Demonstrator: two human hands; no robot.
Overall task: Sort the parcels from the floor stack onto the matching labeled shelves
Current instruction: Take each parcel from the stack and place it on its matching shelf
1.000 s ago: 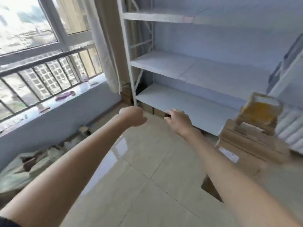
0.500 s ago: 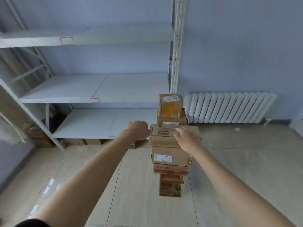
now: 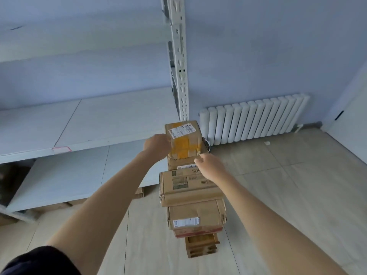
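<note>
Parcels (image 3: 191, 187) stacked about six, two hands (image 3: 157, 144) reaching

**Hands at top parcel of floor stack**

Top parcel (image 3: 183, 140), yellow-taped with white label, atop floor stack (image 3: 191, 193). Left hand (image 3: 156, 146) pressed against parcel's left side; right hand (image 3: 210, 165) at its lower right corner, contact unclear. Shelving upright (image 3: 180, 62) behind stack, radiator (image 3: 254, 120) right of it, red-outlined shelf label (image 3: 61, 149) left.

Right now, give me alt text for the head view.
Both hands, left hand and right hand, reach the yellow-taped top parcel on a floor stack of cardboard parcels, beside white shelves and a radiator.
</note>
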